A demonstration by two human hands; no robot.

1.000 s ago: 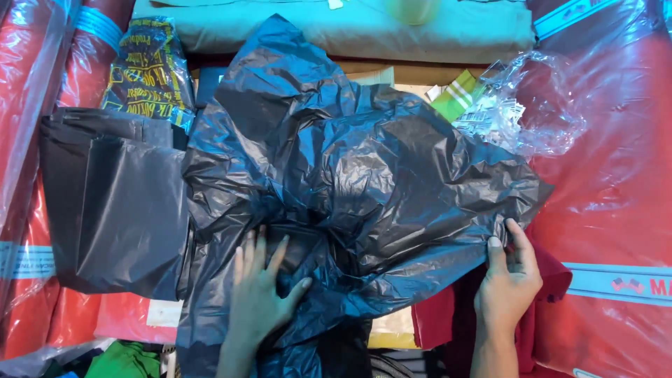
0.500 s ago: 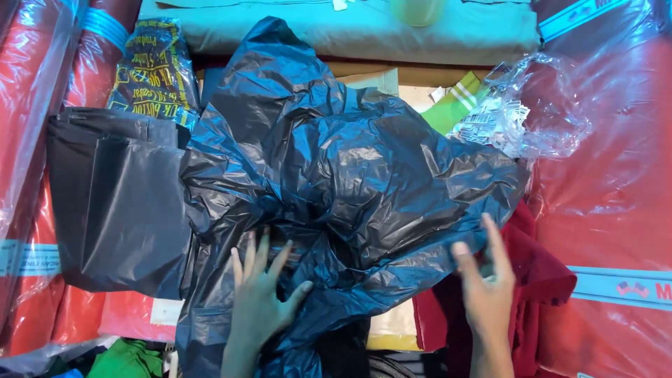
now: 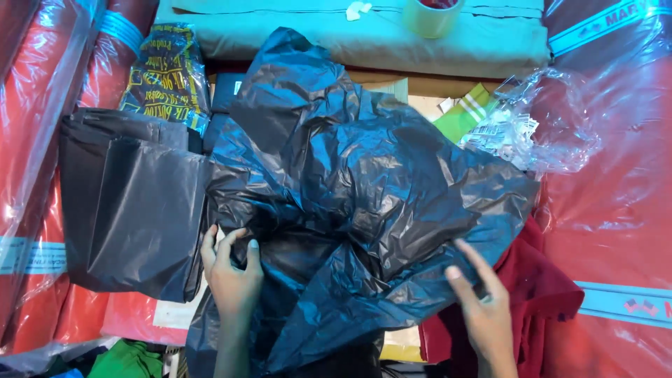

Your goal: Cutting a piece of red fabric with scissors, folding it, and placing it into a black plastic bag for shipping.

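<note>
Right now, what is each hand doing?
Left hand: open, fingers resting on the crumpled black plastic bag.
Right hand: open, flat on the same bag.

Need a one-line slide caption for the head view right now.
Two bare hands, left and right, press on a crumpled black plastic bag beside dark red cloth.

Black bag: thin plastic film, glossy, heavily creased. Folded bags: same film, smoother, duller sheen. Red rolls: clear glossy plastic wrap. Teal cloth: matt weave. Maroon cloth: matt. Tape roll: glossy.
</note>
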